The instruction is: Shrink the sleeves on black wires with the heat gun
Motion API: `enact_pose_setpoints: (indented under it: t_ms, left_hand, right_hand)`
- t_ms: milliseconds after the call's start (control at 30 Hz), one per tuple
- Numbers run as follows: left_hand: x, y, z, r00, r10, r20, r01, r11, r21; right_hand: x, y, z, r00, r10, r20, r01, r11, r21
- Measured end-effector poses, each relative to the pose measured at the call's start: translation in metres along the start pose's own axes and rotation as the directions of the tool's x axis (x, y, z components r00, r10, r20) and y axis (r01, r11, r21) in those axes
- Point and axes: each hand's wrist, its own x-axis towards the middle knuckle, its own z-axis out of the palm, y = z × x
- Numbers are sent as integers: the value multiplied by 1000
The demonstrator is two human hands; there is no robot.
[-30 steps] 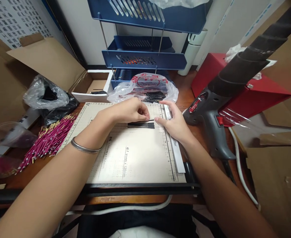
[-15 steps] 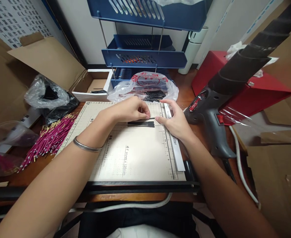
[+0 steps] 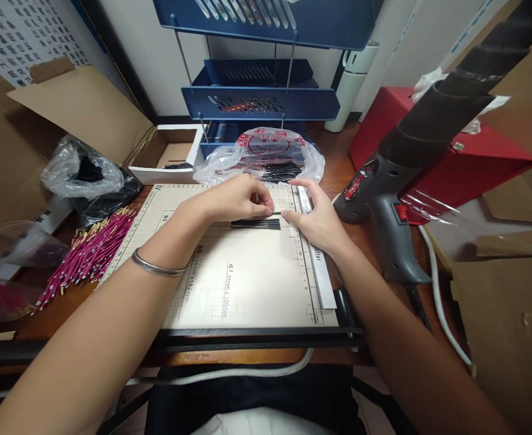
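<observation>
Brown wood makes up the counter (image 3: 338,172), and a flat cream cutting board with grid lines (image 3: 248,284) lies on it. A small row of thin black sticks (image 3: 256,224) rests on that board. The left hand (image 3: 232,199) pinches one stick with curled fingers. The right hand (image 3: 318,219) lies open, fingertips touching the stick ends. Shiny pink wires with gold tips (image 3: 89,254) lie left; a grey plastic heat gun (image 3: 384,205) sits right.

Both forearms bare to the frame edge, no sleeves in view. Left wrist carries a thin silver bangle (image 3: 157,267), plain and smooth. Left hand (image 3: 234,199) and right hand (image 3: 318,219) ungloved, no rings visible. Dark garment over the lap, pale cloth below it.
</observation>
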Motion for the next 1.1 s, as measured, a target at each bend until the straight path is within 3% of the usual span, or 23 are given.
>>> enact_pose_setpoints:
  t_ms: [367,767,1100]
  left_hand:
    - [-1,5,0,999,-45,-6,45,999,-16]
    - [-6,-6,-10,996,-70,46,75,990,-120]
    - [-5,0,-6,999,-12,44,15,998,-67]
  right_hand:
    - [2,3,-2,1000,13,19,-14,999,46]
    - [5,3,-7,996,-5,84,2,999,36]
    - [5,4,-8,995,25,97,-27,999,22]
